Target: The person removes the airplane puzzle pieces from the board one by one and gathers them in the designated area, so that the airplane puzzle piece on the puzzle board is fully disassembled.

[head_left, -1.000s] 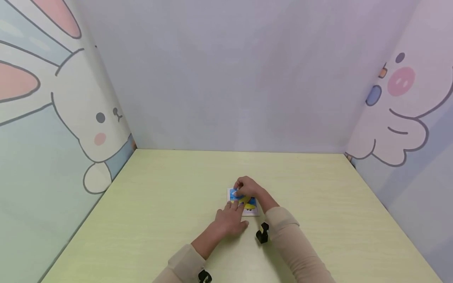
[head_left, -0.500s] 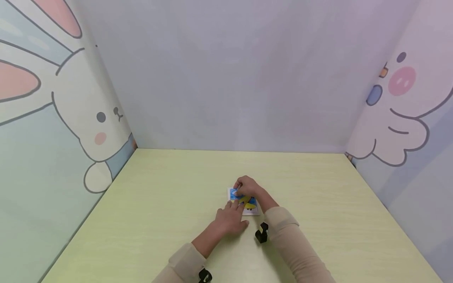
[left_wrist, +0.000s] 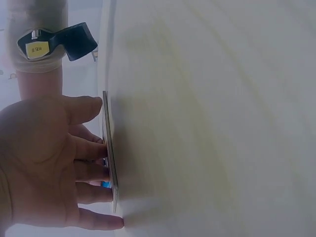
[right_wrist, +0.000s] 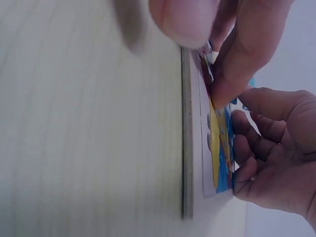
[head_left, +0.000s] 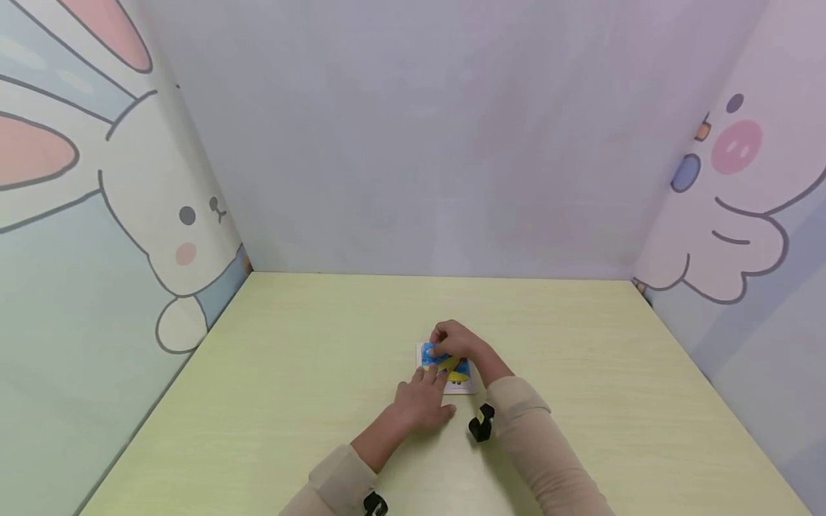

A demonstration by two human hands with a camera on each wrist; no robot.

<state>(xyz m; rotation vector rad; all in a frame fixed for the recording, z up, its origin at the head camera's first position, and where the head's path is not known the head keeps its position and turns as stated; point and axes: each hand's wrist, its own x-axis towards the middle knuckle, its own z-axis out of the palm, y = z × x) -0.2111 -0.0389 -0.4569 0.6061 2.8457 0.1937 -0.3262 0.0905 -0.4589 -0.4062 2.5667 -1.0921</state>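
Observation:
A small picture puzzle (head_left: 460, 387), with a pale border and a blue and yellow picture, lies flat on the table. My left hand (head_left: 419, 401) presses on its near left part with straight, spread fingers. The left wrist view shows those fingertips on the thin board (left_wrist: 109, 148) from the side. My right hand (head_left: 454, 338) reaches over the far side with curled fingers. In the right wrist view, the right thumb (right_wrist: 269, 102) and fingers pinch a blue puzzle piece (right_wrist: 234, 101) at the picture's surface, mostly hidden by the fingers. A yellow shape (right_wrist: 215, 148) shows beside them.
The light wooden table (head_left: 310, 344) extends around the puzzle. A plain wall (head_left: 439, 143) stands behind it, with side panels bearing a cartoon rabbit (head_left: 155, 179) and pig (head_left: 736, 179). Black camera mounts (head_left: 480, 424) sit on both sleeved wrists.
The head view has shifted very slightly. Both hands stay at the puzzle in nearly the same pose, and the blue part by the right fingertips looks slightly changed.

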